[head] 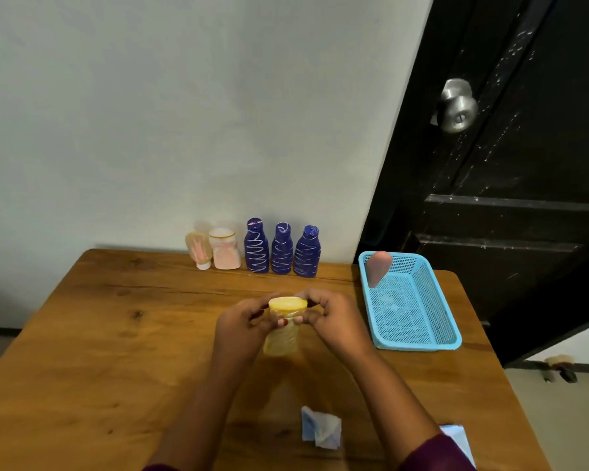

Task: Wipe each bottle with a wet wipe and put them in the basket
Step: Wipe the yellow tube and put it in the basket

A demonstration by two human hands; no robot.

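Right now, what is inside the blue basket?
One pink bottle leans in the far-left corner of the blue basket; nothing else shows on its mesh floor. The bottle covers that corner's wall behind it.

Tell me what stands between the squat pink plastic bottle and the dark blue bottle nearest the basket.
Two upright dark blue plastic bottles: the left blue bottle and the middle blue bottle, in the head view.
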